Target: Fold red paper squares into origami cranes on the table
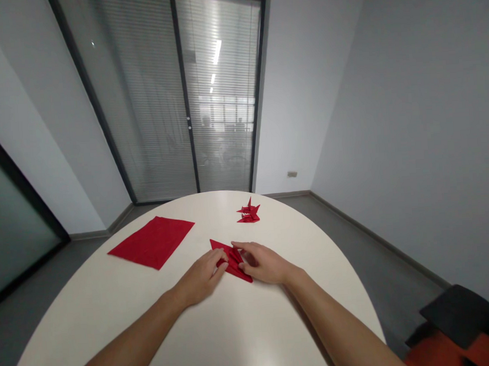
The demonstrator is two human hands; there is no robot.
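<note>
A piece of folded red paper [235, 267] lies on the white table in front of me, one pointed corner toward the far left and another toward the near right. My left hand [200, 275] grips its left side, fingers curled and thumb close to the index finger. From the right, my right hand [266, 263] holds the paper with the index finger bent over its far edge and the thumb on the near part. The fingers partly hide the middle folds. Beyond my right hand stand several small red origami cranes [249, 212], close together.
A stack or sheet of flat red paper [153, 242] lies at the left of the round white table [188, 346]. An orange and black chair [456, 324] is at the lower right. Behind the table are a glass partition with blinds [152, 100] and a wall [415, 128].
</note>
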